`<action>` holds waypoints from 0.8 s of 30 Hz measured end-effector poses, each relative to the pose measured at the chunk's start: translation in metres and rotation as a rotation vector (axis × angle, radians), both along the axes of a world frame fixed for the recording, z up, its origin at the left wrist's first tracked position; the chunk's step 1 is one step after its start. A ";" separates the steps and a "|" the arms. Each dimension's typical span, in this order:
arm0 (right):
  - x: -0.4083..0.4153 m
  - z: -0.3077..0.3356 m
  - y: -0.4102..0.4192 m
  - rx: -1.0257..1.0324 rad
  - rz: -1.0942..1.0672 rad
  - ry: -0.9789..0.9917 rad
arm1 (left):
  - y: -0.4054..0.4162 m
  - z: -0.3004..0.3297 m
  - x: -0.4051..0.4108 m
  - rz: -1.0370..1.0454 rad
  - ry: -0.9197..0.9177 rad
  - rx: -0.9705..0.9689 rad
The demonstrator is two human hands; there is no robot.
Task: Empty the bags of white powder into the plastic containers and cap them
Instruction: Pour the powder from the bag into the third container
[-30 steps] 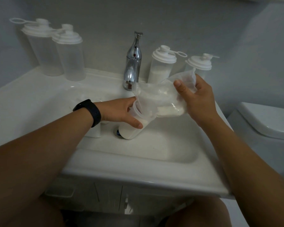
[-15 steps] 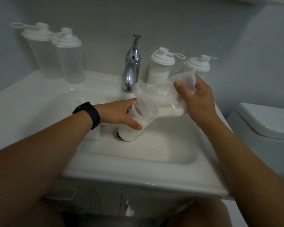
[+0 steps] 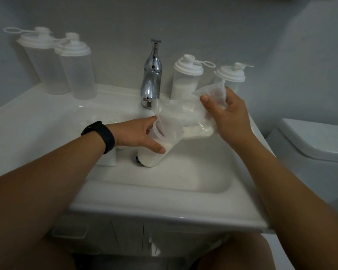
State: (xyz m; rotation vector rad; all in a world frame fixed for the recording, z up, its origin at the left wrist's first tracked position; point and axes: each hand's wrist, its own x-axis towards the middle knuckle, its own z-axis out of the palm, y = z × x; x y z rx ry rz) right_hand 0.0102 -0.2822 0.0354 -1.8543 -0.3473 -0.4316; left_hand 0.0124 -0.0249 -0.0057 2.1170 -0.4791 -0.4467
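An uncapped clear plastic container (image 3: 154, 154), tilted to the right and partly filled with white powder, stands in the sink basin (image 3: 193, 172). My left hand (image 3: 137, 135) grips it just below the rim. My right hand (image 3: 226, 117) holds up the far end of a clear bag of white powder (image 3: 185, 121), whose mouth reaches into the container's opening. Powder lies in the low part of the bag. Two capped containers with powder (image 3: 184, 82) (image 3: 230, 78) stand behind, to the right of the tap.
Two capped, seemingly empty containers (image 3: 45, 65) (image 3: 76, 69) stand at the back left of the sink top. A chrome tap (image 3: 151, 75) rises behind the basin. A white object (image 3: 108, 162) sits under my left wrist. A toilet (image 3: 310, 145) stands to the right.
Both hands keep their grips on container and bag; the pose is nearly the same, with only a slight shift of the view.
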 end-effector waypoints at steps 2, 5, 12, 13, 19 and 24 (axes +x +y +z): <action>0.000 0.000 0.001 -0.014 -0.001 0.001 | 0.000 0.000 0.000 -0.003 -0.002 0.004; -0.001 -0.001 0.000 -0.024 0.008 0.009 | 0.000 0.001 0.000 0.000 -0.004 0.014; -0.002 0.001 0.000 -0.032 0.009 -0.003 | 0.000 0.001 -0.001 -0.003 -0.013 0.025; -0.002 0.001 0.001 -0.031 0.008 -0.007 | 0.000 0.001 -0.001 -0.003 -0.011 0.022; -0.003 0.003 -0.001 -0.011 0.011 -0.019 | 0.001 0.000 0.000 -0.001 -0.008 0.023; -0.003 0.003 0.000 -0.014 0.010 -0.019 | 0.001 0.001 -0.001 0.005 -0.004 0.020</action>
